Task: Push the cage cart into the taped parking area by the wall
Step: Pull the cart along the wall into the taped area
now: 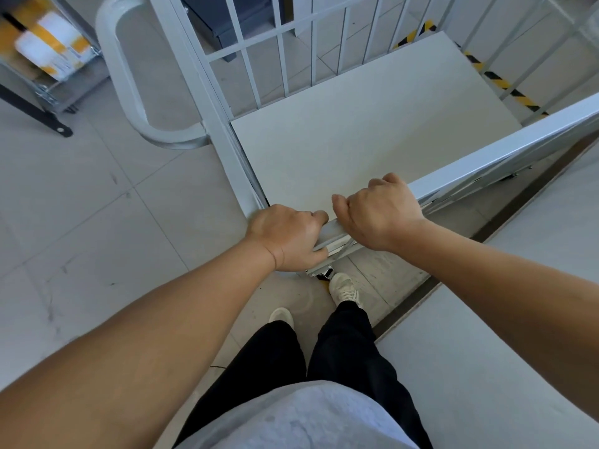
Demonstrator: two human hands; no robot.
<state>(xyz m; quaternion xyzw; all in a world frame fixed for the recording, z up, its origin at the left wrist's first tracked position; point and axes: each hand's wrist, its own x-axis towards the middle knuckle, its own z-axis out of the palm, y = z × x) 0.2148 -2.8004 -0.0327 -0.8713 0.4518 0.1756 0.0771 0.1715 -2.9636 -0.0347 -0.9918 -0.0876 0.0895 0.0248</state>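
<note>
The white metal cage cart fills the middle of the view, with barred sides and a flat pale floor panel. My left hand grips the near top rail at its corner. My right hand is closed on the same rail just to the right. Yellow and black striped tape runs across the floor beyond the cart's far right side, seen through the bars. A white wall runs along the right, close to the cart.
A curved white tube handle sticks out from the cart's left side. A wire shelf rack with yellow and white packages stands at far left. A dark cabinet sits behind the cart. My feet stand just behind the cart's caster.
</note>
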